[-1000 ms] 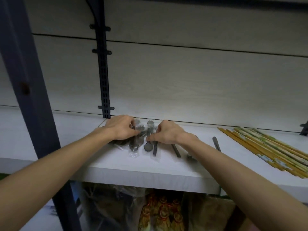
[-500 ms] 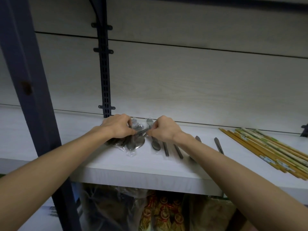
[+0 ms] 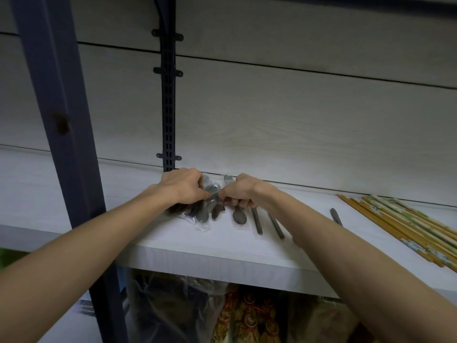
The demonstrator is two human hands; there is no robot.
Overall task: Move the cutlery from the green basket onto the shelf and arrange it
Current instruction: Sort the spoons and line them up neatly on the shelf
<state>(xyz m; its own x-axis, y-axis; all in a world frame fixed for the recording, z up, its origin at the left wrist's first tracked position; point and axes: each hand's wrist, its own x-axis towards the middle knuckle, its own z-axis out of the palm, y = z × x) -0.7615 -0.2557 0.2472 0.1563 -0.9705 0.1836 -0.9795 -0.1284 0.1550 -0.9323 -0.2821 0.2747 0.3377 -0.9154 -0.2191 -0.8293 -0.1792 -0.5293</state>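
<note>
A bundle of metal spoons in clear plastic wrap (image 3: 197,214) lies on the white shelf (image 3: 197,251). My left hand (image 3: 184,188) grips the top of the bundle. My right hand (image 3: 241,193) is curled beside it and pinches a spoon from the bundle's right side. To the right lie a single spoon (image 3: 239,216) with its bowl toward me and several dark cutlery handles (image 3: 257,222), laid side by side. One more handle (image 3: 335,216) shows past my right forearm. The green basket is barely in view at the far left edge.
A bundle of wooden chopsticks (image 3: 405,224) lies at the shelf's right end. A dark metal post (image 3: 61,125) stands at the left and a slotted rail (image 3: 168,95) runs up the back wall. Wrapped goods (image 3: 247,318) fill the space below the shelf.
Both hands have stayed at the spoon bundle, working closer together. The laid-out spoon and handles now show more to the right of my right hand.
</note>
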